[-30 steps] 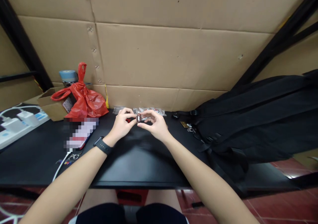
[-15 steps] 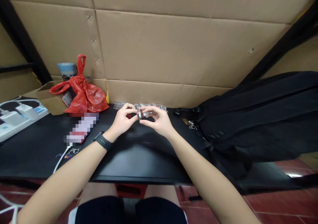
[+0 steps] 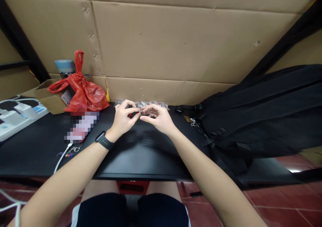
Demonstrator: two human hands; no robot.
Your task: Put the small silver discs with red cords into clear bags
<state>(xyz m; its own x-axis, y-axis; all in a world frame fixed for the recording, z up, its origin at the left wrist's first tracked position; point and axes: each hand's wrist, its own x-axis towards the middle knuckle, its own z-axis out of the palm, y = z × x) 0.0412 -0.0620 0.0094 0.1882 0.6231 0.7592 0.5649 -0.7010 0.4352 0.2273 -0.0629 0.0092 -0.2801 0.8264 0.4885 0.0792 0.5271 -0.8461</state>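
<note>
Between my two hands, just above the black table, is a small, shiny, ring-shaped piece, partly hidden by fingers. My left hand, with a black watch on its wrist, pinches its left side between thumb and fingers. On the other side my right hand has its thumb below and fingers above, closed on the same piece. Something small and red shows behind my left fingers. Clear plastic packets with bits of red lie behind both hands, against the cardboard.
To the left are a red plastic bag, a cardboard box, a white power strip, a pixelated phone-like item on a white cable, and keys. A black backpack fills the right side. Cardboard walls the back.
The ring-shaped piece has turned between my fingers and shows less of its face. My left fingers have shifted around it. The whole view has tilted slightly.
</note>
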